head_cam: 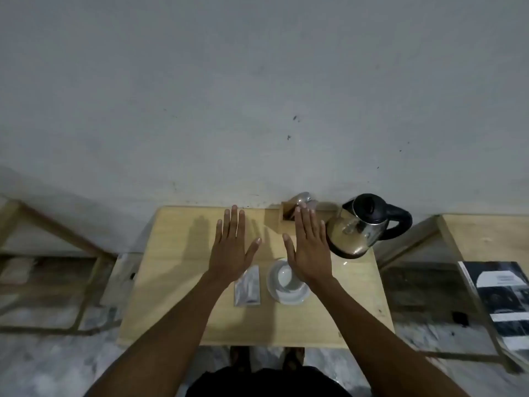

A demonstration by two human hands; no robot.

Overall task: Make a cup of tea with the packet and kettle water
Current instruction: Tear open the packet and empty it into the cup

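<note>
Silvery flat packet [247,287] on table [171,282]; at 5 o'clock of left hand [232,253]; both grips wide, empty; right hand [310,250] over white cup [286,282].

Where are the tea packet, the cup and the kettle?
tea packet [248,290]: head view, middle of the silver sachet.
cup [282,275]: head view, inner wall left of the right hand.
kettle [353,233]: head view, steel body.
</note>
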